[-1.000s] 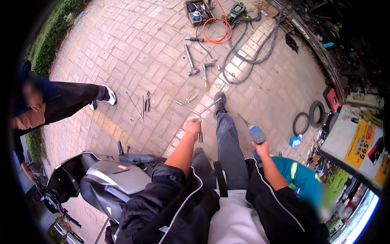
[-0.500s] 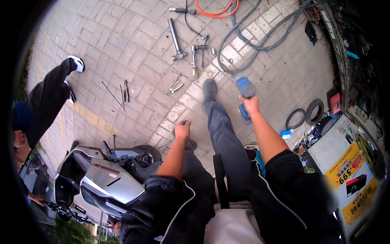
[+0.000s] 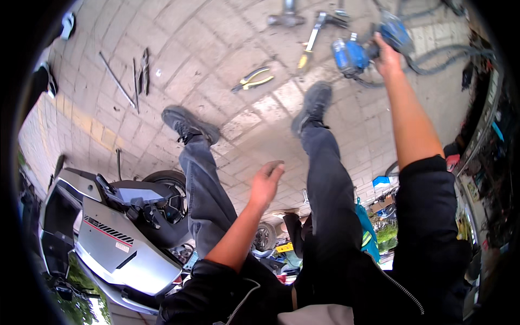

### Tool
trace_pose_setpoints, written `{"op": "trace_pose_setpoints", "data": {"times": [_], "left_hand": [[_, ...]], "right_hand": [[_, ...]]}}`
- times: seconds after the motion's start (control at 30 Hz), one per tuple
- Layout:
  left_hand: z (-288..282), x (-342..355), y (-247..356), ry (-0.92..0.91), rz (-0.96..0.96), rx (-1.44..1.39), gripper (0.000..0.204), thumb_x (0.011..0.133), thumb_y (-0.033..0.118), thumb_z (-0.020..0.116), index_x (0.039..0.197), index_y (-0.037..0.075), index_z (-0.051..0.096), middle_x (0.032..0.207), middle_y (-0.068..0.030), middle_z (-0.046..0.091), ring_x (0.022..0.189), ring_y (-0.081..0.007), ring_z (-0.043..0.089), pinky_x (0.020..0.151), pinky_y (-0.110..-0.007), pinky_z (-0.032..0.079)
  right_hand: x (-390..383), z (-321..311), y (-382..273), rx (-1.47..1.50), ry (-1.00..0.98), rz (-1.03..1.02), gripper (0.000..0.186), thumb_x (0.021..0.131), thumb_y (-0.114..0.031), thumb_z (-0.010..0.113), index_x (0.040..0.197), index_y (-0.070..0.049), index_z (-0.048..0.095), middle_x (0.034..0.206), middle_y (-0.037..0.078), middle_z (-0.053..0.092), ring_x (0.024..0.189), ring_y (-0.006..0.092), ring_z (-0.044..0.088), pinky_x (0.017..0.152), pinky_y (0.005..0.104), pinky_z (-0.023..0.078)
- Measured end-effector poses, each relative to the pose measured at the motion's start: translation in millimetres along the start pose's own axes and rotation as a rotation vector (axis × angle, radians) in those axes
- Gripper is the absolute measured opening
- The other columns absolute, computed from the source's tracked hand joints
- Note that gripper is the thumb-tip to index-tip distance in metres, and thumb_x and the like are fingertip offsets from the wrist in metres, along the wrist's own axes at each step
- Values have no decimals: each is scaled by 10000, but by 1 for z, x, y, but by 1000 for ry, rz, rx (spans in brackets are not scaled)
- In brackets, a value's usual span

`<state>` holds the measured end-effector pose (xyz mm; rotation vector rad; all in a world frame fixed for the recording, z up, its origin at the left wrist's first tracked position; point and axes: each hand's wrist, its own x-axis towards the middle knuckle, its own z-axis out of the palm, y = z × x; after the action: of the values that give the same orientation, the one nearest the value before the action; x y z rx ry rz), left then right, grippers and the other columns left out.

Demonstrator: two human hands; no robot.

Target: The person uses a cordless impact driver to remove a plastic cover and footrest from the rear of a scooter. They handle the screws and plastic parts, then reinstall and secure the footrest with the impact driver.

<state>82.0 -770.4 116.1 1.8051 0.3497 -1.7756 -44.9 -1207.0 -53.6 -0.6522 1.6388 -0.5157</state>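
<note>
Out at the upper right, my right hand (image 3: 387, 58) is closed around the black grip of a blue cordless power tool (image 3: 394, 33). Blur hides its exact kind; a blue battery pack (image 3: 349, 57) sits at its near end. It is held above grey hoses. Over the paving between my legs hangs my left hand (image 3: 265, 184), its fingers loose and slightly apart, with nothing visible in it. Ahead on the ground lie yellow-handled pliers (image 3: 254, 79), a ratchet-like tool with a yellow handle (image 3: 314, 39) and a hammer (image 3: 287, 19).
A silver scooter (image 3: 127, 230) stands at my left. Dark pliers (image 3: 143, 73) and a thin metal rod (image 3: 116, 79) lie farther left, near another person's shoe (image 3: 52, 80). Grey hoses (image 3: 452, 50) curl across the paving at right. A blue-and-white package (image 3: 383, 181) lies by my right leg.
My left foot has come forward. The right hand has carried the power tool forward and to the right. My left hand's fingers have loosened, and the ground tools now look closer.
</note>
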Motion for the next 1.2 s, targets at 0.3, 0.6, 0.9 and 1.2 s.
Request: {"op": "trace_pose_setpoints", "data": {"times": [0.3, 0.6, 0.9, 1.2], "left_hand": [[-118, -24, 126, 101, 279, -534, 278, 919, 210, 611, 1102, 1, 600, 919, -50, 590, 809, -104, 516, 745, -254, 444], [-283, -26, 150, 524, 311, -1168, 247, 933, 178, 575, 1108, 5, 581, 1045, -46, 602, 982, -110, 527, 886, -256, 408], [-332, -23, 151, 407, 117, -1558, 239, 943, 117, 532, 1142, -12, 559, 1109, -88, 584, 1063, -143, 513, 950, -281, 385], [-360, -21, 151, 400, 122, -1625, 285, 951, 151, 548, 1165, -36, 529, 1068, -105, 589, 991, -144, 531, 887, -271, 413]], "right_hand": [[-107, 136, 135, -853, 278, -285, 452, 761, -326, 757, 966, 60, 639, 936, 177, 675, 839, 252, 631, 780, 379, 492], [-252, 537, 246, -1498, -1146, -1149, 126, 795, -148, 642, 856, -39, 623, 919, 146, 623, 904, 351, 590, 782, 446, 491], [-296, 649, 327, -2222, -1335, -1473, 233, 830, -79, 521, 1009, -108, 668, 1125, 82, 587, 1144, 246, 510, 919, 449, 407], [-292, 705, 308, -2030, -1320, -2176, 316, 873, -76, 475, 1182, -87, 537, 1242, 76, 518, 1203, 222, 449, 1015, 496, 342]]}}
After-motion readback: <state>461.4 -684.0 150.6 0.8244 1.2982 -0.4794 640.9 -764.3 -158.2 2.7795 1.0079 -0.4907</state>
